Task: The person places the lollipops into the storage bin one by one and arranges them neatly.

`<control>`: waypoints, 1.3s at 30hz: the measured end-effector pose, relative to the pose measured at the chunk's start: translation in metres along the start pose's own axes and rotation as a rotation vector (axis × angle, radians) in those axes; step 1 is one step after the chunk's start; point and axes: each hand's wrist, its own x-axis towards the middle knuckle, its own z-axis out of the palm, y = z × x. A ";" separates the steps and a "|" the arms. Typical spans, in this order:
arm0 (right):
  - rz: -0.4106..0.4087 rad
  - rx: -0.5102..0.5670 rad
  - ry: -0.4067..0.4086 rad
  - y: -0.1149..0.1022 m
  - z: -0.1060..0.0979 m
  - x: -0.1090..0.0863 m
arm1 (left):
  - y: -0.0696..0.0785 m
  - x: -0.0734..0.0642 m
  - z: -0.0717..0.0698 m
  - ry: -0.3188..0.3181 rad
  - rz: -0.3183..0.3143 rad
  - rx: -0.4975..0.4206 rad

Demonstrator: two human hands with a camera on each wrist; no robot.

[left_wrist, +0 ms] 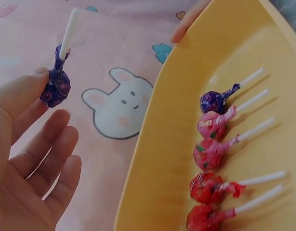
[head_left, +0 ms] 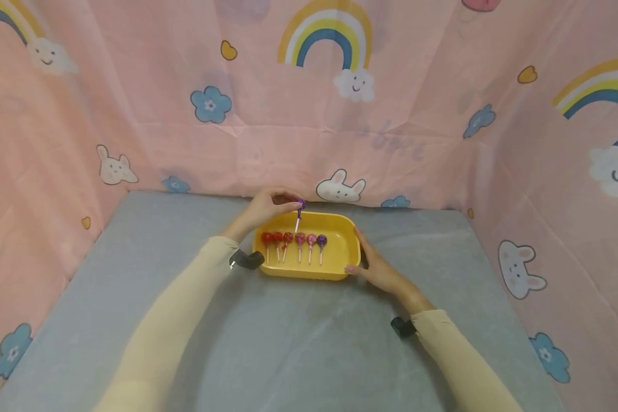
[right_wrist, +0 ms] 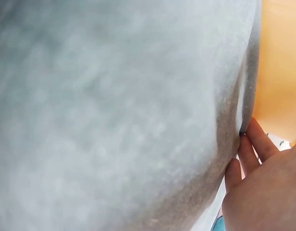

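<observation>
My left hand (head_left: 269, 207) pinches a purple-wrapped lollipop (left_wrist: 56, 87) by its candy head, between thumb and forefinger; the other fingers are loosely bent. In the head view this lollipop is over the back rim of a yellow tray (head_left: 344, 243), its white stick slanting down. Inside the tray several lollipops lie in a row, sticks toward me: red ones (head_left: 267, 237) at the left, pink ones (head_left: 311, 239) in the middle and a purple one (head_left: 321, 241) at the right end. My right hand (head_left: 378, 270) holds the tray's right end, thumb over the front corner rim and fingers along the outer side.
The tray stands on a grey cloth-covered table (head_left: 309, 343), near its back edge. A pink curtain (head_left: 268, 149) printed with rainbows and rabbits hangs behind and at both sides. Dark wrist devices (head_left: 404, 327) show at both sleeves.
</observation>
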 end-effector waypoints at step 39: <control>-0.052 -0.012 -0.011 0.001 -0.004 -0.002 | -0.016 0.033 0.090 -0.044 -0.039 0.065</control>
